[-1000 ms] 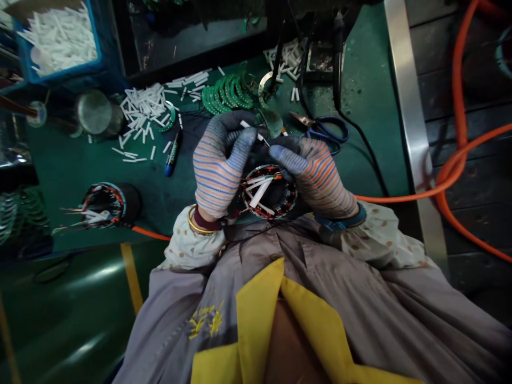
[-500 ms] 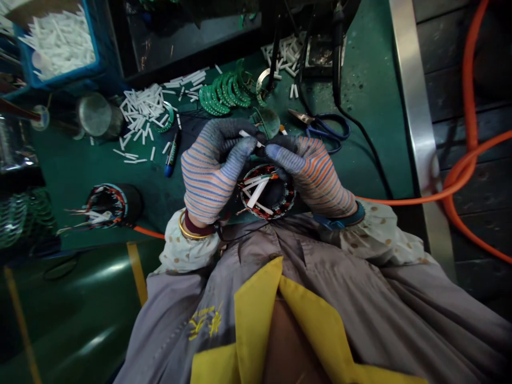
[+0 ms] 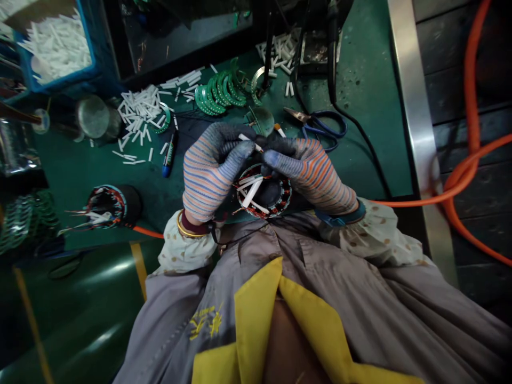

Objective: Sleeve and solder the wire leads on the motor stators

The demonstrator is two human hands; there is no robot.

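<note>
Both hands wear striped gloves and meet over a round motor stator (image 3: 262,194) with copper windings, which rests at the bench edge against my body. My left hand (image 3: 212,170) pinches a short white sleeve tube (image 3: 248,141) between thumb and fingers. My right hand (image 3: 310,173) is closed on the other end, where a thin wire lead rises from the stator. Several white tubes stick out across the stator's bore.
A second stator (image 3: 110,205) lies at the left. Loose white tubes (image 3: 138,109), green rings (image 3: 214,93), a blue marker (image 3: 168,154) and blue-handled scissors (image 3: 320,124) lie on the green bench. A blue bin of tubes (image 3: 56,40) stands far left. An orange hose (image 3: 460,176) runs right.
Both hands and the stator have shifted slightly left and toward my body. The fingertips have closed together on the white tube.
</note>
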